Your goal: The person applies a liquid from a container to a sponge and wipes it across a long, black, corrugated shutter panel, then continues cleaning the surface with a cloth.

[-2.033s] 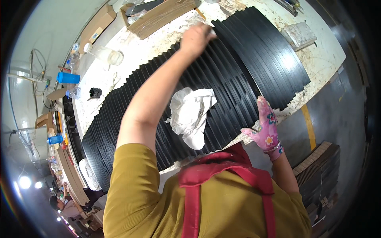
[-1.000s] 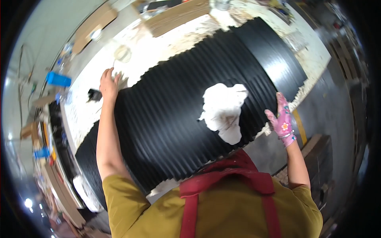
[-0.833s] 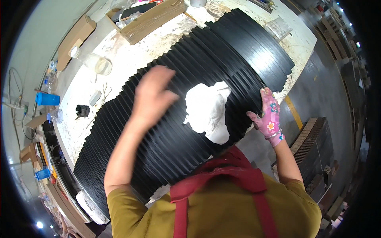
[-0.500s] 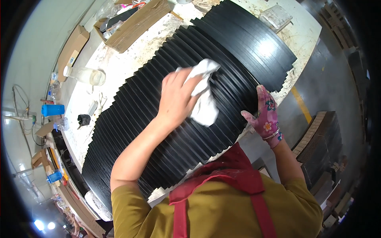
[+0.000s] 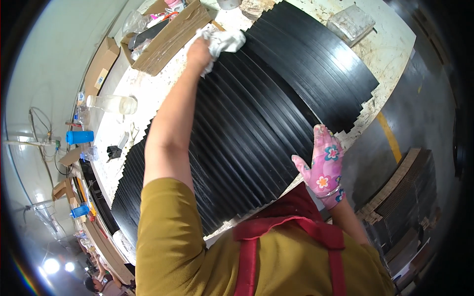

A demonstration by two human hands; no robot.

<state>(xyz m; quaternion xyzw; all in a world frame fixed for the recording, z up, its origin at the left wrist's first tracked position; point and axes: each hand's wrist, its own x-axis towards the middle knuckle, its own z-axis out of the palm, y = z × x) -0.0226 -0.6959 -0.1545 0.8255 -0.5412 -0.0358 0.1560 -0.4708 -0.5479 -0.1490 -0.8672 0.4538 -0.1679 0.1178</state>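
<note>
Long black strips lie side by side across the table, their ends stepped like a staircase. My bare left hand is stretched out to the far ends of the strips, closed on a crumpled white cloth. The cloth lies over the far strip ends. At the near edge, my right hand wears a pink flowered glove. Its thumb stands apart from its straight fingers, and the fingertips rest by the near strip ends. Further right, another group of flat, shiny black strips overlaps the stepped edge.
Beyond my left hand stands a cardboard box of odds and ends. A clear bottle lies on the white table at left. A pale block sits far right. Stacked dark strips are beyond the table at right.
My left hand has slid the white cloth from the middle of the strips to their far ends, and that arm is now extended. My right hand stays by the near edge.
</note>
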